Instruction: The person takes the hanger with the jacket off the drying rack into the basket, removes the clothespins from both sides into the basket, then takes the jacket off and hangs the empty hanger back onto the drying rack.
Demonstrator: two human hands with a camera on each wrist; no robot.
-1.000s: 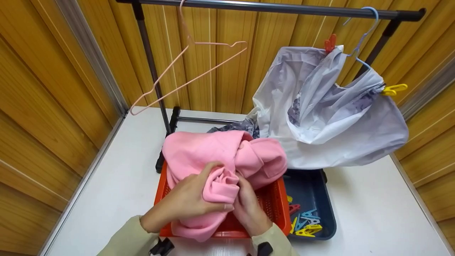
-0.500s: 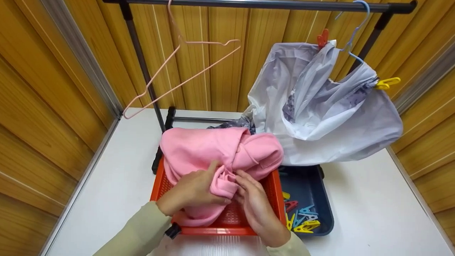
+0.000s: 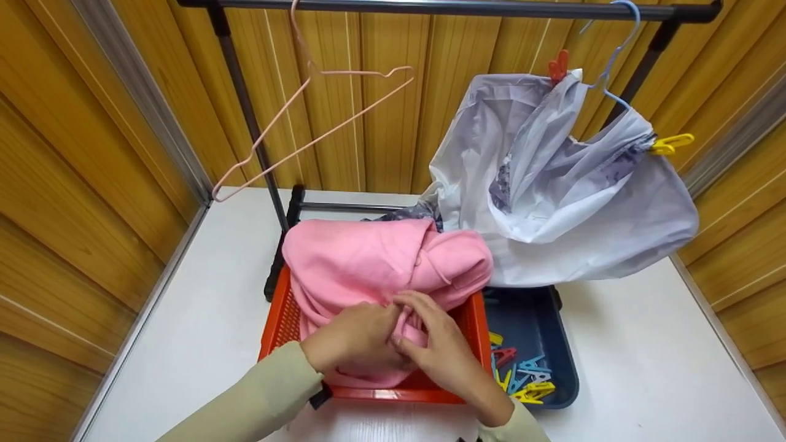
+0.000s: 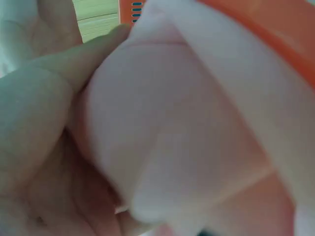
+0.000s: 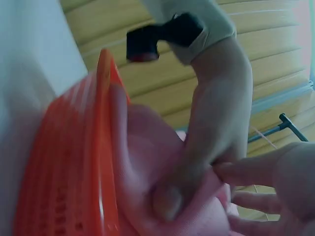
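A pink hoodie [image 3: 350, 252] lies heaped in a red plastic basket [image 3: 362, 396], with a small eyelet and a cord showing on its folds. My left hand [image 3: 362, 334] grips a bunched part of it near the basket's front. In the left wrist view the pink cloth [image 4: 172, 113] bulges past the thumb. My right hand [image 3: 445, 344] comes from the right, its thumb and fingers round the same bunch. The right wrist view has the left thumb pressing into the cloth, with the right fingers [image 5: 256, 196] beside it. Part of the bunch is hidden by both hands.
A pink hanger [image 3: 313, 141] hangs from the dark rack bar [image 3: 430, 7]. To the right, a white and grey cloth [image 3: 552, 209] hangs from a blue hanger [image 3: 614, 55] with red and yellow pegs. Behind the basket's right side stands a dark tray [image 3: 568, 368] holding several clothes pegs [image 3: 531, 380].
The left hand has turned over the bunched cloth, so its back faces up. The right hand has moved from below and beside the bunch to over it. The view shifted slightly.
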